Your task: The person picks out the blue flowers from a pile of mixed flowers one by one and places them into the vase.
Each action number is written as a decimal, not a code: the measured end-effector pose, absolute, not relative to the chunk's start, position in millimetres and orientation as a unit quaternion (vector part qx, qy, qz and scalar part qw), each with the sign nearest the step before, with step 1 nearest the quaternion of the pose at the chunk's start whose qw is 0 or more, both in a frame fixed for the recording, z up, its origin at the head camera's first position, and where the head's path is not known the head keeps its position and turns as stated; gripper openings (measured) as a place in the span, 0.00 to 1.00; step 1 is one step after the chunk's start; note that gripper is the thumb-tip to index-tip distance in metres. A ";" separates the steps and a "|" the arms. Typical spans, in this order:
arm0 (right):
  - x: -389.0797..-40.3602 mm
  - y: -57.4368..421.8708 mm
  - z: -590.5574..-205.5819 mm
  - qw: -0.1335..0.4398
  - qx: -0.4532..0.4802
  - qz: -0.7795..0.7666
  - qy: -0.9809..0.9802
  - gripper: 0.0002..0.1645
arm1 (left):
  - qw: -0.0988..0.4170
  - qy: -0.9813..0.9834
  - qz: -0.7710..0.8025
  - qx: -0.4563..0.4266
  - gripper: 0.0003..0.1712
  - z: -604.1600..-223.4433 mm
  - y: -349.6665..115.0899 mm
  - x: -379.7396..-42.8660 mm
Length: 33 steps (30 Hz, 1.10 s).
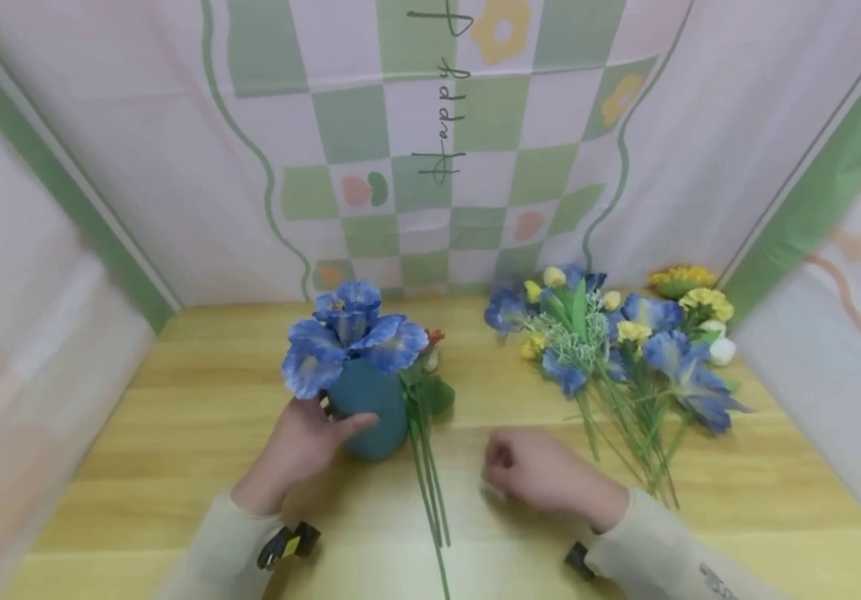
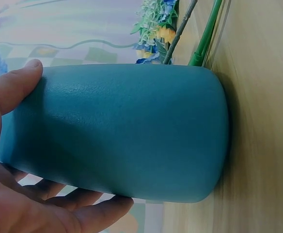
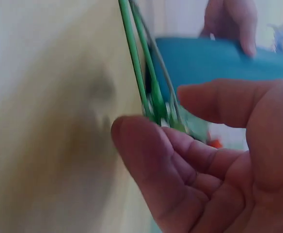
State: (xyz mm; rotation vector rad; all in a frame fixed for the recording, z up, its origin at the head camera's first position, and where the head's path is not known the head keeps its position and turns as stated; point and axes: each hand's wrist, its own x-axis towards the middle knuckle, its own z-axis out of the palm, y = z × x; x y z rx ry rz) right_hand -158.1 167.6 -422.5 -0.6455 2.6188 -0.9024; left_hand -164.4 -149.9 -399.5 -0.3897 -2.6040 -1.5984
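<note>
The mouth of the vase point(image 1: 381, 404) is hidden by a blue flower point(image 1: 351, 329), and one green stem point(image 1: 441, 571) is cut off by the head view's lower edge. Most fingers of the left hand point(image 1: 302, 446) are concealed there; in the left wrist view they are seen wrapped about the vase, which is held upright on the surface point(image 1: 175, 442). The right hand point(image 1: 538, 471) is blurred, but in its wrist view nothing is held, the fingers being loosely curled, thumb apart, near the stem.
</note>
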 end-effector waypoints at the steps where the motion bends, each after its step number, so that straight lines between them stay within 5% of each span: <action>1: -159.5 173.8 -420.9 0.133 -0.216 -0.305 0.918 0.04 | 0.030 -0.846 -0.517 -0.125 0.59 -399.8 -150.3 -163.1; 20: -179.4 284.1 -382.6 0.055 -0.070 -0.183 0.979 0.22 | 0.048 -0.842 -0.519 -0.138 0.58 -403.2 -149.8 -153.6; 33: -186.8 312.0 -387.2 0.070 -0.062 -0.135 0.986 0.12 | 0.047 -0.849 -0.511 -0.130 0.58 -402.7 -150.2 -156.7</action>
